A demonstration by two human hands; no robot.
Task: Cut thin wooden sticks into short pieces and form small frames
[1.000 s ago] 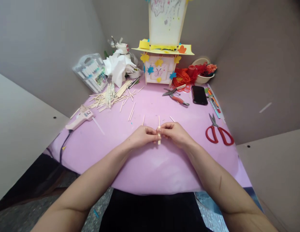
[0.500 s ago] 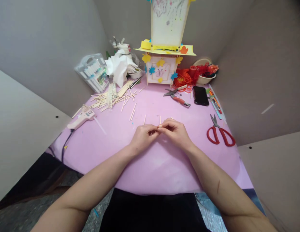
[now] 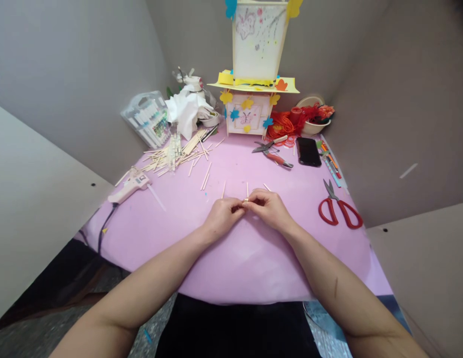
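Hands (image 3: 222, 218) (image 3: 271, 210) together, pinching pale piece (image 3: 246, 200), perhaps stick ends | mostly hidden | paper tower (image 3: 258, 57) cut off at top

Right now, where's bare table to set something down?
Free: between glue gun and left hand; between right hand and scissors; between the forearms, down to the table edge. Crowded: the back, with stick pile at left, red cord and phone at right.

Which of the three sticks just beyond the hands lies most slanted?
The rightmost stick, just beyond the right hand: its far end tilts clearly left, while the left stick and middle stick point almost straight ahead.
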